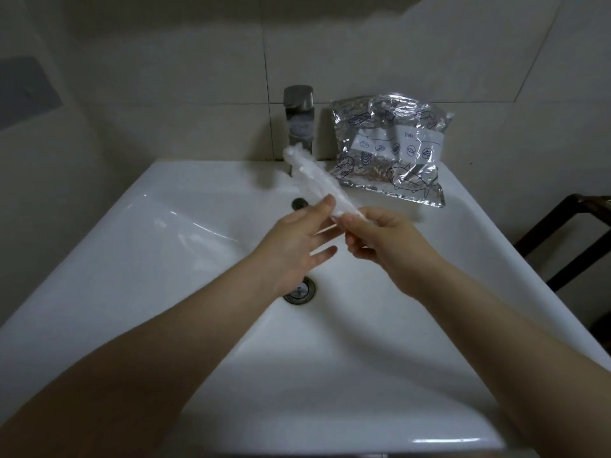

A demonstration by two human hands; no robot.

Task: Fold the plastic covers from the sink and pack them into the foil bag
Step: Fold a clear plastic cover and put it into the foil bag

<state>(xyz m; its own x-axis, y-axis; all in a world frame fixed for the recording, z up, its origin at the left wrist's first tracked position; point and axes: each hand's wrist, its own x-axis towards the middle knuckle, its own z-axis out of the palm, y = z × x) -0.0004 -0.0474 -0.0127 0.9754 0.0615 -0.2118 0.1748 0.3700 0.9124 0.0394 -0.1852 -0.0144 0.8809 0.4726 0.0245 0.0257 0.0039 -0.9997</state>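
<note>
Plastic cover [312, 175], rolled thin, hangs above the sink [132, 259] basin, right hand [380, 239] pinching its near end, left hand [297, 239] fingers spread alongside; foil bag [390, 153] sits on the sink's back rim.
</note>
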